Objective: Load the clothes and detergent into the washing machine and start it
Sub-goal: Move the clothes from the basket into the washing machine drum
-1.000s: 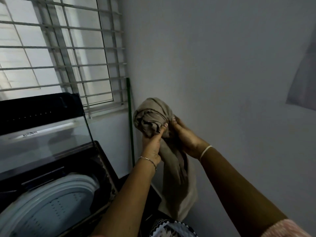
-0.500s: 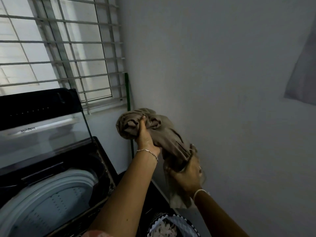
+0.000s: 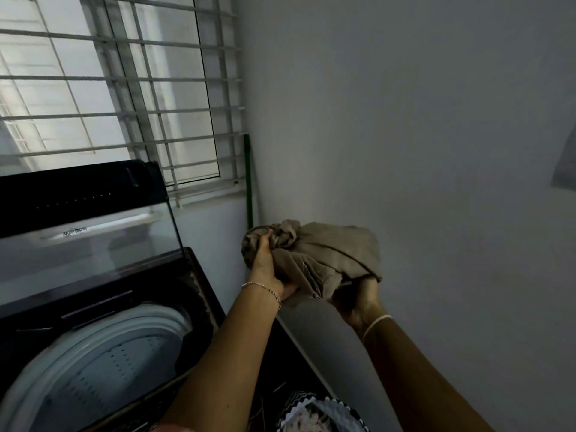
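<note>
Grey-walled laundry corner: nearest, a zigzag-rimmed basket (image 3: 324, 402) sits at the bottom edge. To its left the washing machine (image 3: 93, 344) gapes, nothing visible in the drum. Further out, left hand (image 3: 267, 271) and right hand (image 3: 355, 299) both clutch a bunched beige garment (image 3: 327, 247), right of the tub. Lid (image 3: 93, 244) up. Loading looks barely begun; detergent and start remain.
</note>
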A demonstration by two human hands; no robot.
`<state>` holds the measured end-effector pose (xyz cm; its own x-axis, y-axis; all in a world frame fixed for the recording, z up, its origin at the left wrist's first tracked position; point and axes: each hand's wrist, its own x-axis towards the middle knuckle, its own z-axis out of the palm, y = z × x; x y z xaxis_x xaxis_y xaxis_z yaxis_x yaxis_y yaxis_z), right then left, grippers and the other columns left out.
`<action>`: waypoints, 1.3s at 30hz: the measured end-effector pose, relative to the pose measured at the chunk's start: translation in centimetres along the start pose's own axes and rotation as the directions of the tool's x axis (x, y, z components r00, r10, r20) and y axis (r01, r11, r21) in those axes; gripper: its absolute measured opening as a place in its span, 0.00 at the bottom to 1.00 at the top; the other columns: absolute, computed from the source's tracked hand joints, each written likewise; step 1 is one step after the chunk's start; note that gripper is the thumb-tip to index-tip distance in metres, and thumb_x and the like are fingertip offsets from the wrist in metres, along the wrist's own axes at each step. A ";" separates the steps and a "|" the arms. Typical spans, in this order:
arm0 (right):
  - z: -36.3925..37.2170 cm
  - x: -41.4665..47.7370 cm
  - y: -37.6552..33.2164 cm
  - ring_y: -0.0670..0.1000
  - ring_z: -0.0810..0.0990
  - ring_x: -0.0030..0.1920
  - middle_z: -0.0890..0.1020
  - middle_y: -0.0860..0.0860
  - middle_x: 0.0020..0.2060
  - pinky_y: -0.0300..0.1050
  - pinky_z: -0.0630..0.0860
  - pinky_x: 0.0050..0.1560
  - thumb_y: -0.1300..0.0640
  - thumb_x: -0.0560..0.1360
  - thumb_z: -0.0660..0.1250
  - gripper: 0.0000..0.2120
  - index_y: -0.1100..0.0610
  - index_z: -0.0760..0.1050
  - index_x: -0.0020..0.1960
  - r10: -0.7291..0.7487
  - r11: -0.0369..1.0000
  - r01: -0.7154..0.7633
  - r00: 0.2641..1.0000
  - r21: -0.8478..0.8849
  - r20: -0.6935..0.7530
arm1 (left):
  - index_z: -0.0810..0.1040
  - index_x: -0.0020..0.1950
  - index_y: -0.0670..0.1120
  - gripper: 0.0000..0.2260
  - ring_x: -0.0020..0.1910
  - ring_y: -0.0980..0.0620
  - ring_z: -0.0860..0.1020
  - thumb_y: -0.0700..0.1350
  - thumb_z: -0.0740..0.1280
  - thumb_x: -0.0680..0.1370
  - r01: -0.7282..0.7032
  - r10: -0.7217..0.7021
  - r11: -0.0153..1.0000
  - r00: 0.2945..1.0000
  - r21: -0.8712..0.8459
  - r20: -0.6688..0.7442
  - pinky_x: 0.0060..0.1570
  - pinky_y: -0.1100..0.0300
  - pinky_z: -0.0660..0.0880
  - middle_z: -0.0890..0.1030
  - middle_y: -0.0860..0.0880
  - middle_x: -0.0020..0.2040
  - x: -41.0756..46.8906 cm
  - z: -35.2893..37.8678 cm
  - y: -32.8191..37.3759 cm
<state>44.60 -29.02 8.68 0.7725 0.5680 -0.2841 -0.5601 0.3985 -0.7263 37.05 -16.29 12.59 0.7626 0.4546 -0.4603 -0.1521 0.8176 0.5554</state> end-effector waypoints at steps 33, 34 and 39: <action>7.1 -2.7 0.9 0.54 0.85 0.39 0.86 0.55 0.38 0.45 0.82 0.38 0.46 0.80 0.52 0.28 0.56 0.85 0.36 -0.110 0.918 0.005 0.964 0.396 0.243 | 0.74 0.64 0.47 0.40 0.56 0.46 0.80 0.54 0.78 0.54 -0.650 0.628 0.757 0.700 0.062 -0.341 0.58 0.42 0.77 0.80 0.47 0.60 1.3 -3.7 -0.2; 7.5 -2.7 1.6 0.54 0.85 0.37 0.86 0.55 0.37 0.46 0.83 0.37 0.46 0.80 0.52 0.29 0.56 0.85 0.35 -0.097 0.919 -0.020 0.956 0.393 0.276 | 0.74 0.65 0.47 0.39 0.56 0.47 0.80 0.53 0.78 0.55 -0.661 0.643 0.745 0.678 0.088 -0.355 0.58 0.42 0.77 0.81 0.47 0.60 1.0 -4.5 0.3; 10.6 -3.2 6.2 0.57 0.82 0.48 0.85 0.57 0.45 0.53 0.78 0.56 0.46 0.79 0.55 0.23 0.57 0.84 0.45 0.015 0.947 -0.119 0.944 0.299 0.330 | 0.68 0.71 0.45 0.35 0.61 0.48 0.77 0.41 0.77 0.66 -0.737 0.701 0.662 0.546 0.136 -0.459 0.63 0.45 0.74 0.76 0.45 0.65 -1.6 -9.6 2.6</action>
<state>35.47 -20.73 11.72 0.6221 0.7796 -0.0722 -0.7117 0.5248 -0.4669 29.46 -11.54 8.12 0.0210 0.9835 -0.1796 -0.5769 0.1586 0.8013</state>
